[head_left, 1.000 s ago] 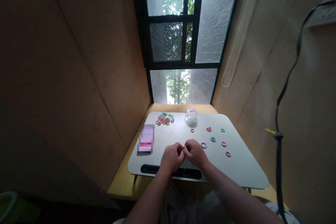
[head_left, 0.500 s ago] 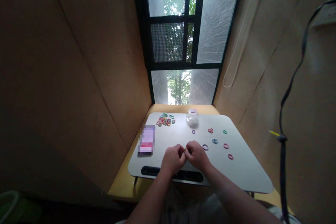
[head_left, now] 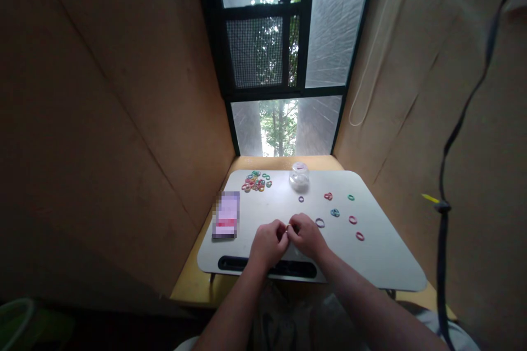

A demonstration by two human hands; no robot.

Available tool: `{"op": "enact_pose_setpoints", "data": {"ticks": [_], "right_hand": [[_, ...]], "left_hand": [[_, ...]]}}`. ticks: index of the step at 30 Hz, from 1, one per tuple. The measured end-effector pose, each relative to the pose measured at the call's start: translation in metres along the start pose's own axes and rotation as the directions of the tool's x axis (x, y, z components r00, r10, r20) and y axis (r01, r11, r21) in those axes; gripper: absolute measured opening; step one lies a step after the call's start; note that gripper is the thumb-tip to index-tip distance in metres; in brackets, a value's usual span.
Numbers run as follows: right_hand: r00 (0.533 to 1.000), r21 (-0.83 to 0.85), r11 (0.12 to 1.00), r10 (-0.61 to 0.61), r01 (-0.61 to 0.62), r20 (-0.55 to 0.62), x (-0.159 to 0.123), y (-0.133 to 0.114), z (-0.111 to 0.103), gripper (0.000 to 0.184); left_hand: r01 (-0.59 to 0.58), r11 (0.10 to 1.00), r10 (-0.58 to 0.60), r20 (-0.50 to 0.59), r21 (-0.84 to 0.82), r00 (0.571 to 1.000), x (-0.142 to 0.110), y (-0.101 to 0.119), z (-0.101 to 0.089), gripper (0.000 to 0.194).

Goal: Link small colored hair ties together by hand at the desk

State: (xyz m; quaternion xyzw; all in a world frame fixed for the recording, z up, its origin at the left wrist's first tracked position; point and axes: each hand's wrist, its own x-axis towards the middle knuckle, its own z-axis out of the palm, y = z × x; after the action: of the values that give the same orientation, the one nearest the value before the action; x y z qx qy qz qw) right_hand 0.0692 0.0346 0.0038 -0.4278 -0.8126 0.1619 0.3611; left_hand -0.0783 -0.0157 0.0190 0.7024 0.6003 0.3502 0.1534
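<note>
My left hand (head_left: 269, 241) and my right hand (head_left: 305, 235) meet above the front middle of the white table (head_left: 263, 208). Both are closed, fingertips pinched together around something small and pale that the fingers mostly hide. Just beyond my right hand lies a greyish-purple hair tie (head_left: 320, 223), and further back a small purple one (head_left: 301, 199). To the right are a red cluster (head_left: 328, 196), a blue cluster (head_left: 335, 213), a green hair tie (head_left: 351, 197) and two pink ones, one upper (head_left: 353, 220) and one lower (head_left: 359, 236).
A heap of multicoloured hair ties (head_left: 255, 182) lies at the back left. Near the back edge stands a clear jar (head_left: 299, 178). A blurred-out phone-like rectangle (head_left: 226, 215) rests at left. Along the front runs a black slot (head_left: 292, 269). A dark cord (head_left: 442, 175) hangs at right.
The whole view has shifted, so the table and its things sit slightly higher and further left. My hands remain pinched together, with little other visible change.
</note>
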Motion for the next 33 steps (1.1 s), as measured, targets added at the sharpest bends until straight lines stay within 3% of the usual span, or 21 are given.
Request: {"op": "enact_pose_setpoints", "data": {"ticks": [33], "right_hand": [[0.999, 0.060, 0.997, 0.039, -0.038, -0.007, 0.0045, 0.0010, -0.0039, 0.015]], "left_hand": [[0.025, 0.998, -0.027, 0.046, 0.051, 0.999, 0.0041, 0.0073, -0.0019, 0.010]]}}
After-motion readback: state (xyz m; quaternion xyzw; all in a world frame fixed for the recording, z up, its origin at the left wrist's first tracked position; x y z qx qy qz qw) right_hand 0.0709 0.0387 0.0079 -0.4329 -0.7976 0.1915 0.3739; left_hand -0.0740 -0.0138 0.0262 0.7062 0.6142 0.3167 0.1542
